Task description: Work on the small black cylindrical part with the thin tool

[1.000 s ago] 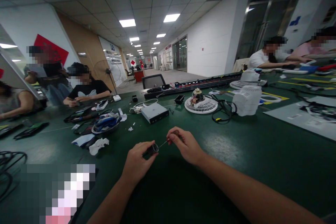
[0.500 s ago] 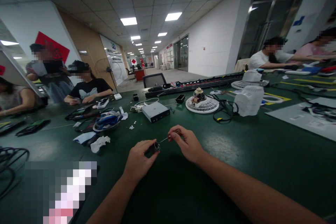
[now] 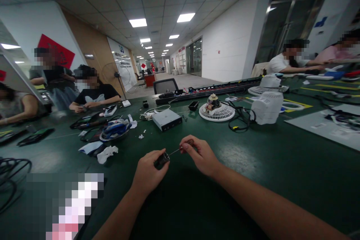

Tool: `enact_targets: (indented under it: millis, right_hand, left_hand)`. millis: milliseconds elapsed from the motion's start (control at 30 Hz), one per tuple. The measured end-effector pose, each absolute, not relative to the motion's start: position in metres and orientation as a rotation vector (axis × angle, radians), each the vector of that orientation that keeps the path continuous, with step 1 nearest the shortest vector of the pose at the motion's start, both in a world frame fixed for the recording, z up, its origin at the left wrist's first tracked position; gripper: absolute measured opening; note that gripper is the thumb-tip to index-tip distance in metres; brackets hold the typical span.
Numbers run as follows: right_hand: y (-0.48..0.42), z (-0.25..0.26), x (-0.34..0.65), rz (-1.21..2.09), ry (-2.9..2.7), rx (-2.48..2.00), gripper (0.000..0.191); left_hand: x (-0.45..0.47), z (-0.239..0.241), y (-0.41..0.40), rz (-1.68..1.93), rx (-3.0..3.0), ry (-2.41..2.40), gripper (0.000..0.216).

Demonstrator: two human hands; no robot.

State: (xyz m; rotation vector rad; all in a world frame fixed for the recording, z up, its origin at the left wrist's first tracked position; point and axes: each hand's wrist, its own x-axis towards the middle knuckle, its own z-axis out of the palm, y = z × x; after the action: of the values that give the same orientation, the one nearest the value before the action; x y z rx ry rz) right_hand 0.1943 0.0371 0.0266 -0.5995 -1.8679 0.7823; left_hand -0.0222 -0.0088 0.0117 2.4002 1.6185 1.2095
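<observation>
My left hand (image 3: 148, 172) is closed around a small dark cylindrical part (image 3: 161, 159), held just above the green table (image 3: 253, 165). My right hand (image 3: 198, 154) pinches a thin metal tool (image 3: 176, 151) whose tip points into the open end of the cylinder. Both hands hover close together in the middle foreground, with my forearms stretching toward the camera.
A grey metal box (image 3: 166, 119), a white fan grille with a motor (image 3: 216, 111), a white housing (image 3: 267, 107), a bowl of cloths and cables (image 3: 114, 130) and crumpled tissue (image 3: 106, 153) lie farther back. Several other people sit at the left and far right.
The cylinder in my left hand has tilted a little, so its open end shows less. Both hands stay nearly in place; the view has barely shifted.
</observation>
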Motion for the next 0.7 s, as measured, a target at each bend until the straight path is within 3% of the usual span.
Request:
enact_targets:
  millis: [700]
  right_hand:
    - [0.0372, 0.0255, 0.1961, 0.760, -1.926, -0.576, 0.022]
  left_hand:
    - [-0.0198, 0.0142, -0.0100, 1.111, 2.405, 1.600, 0.034]
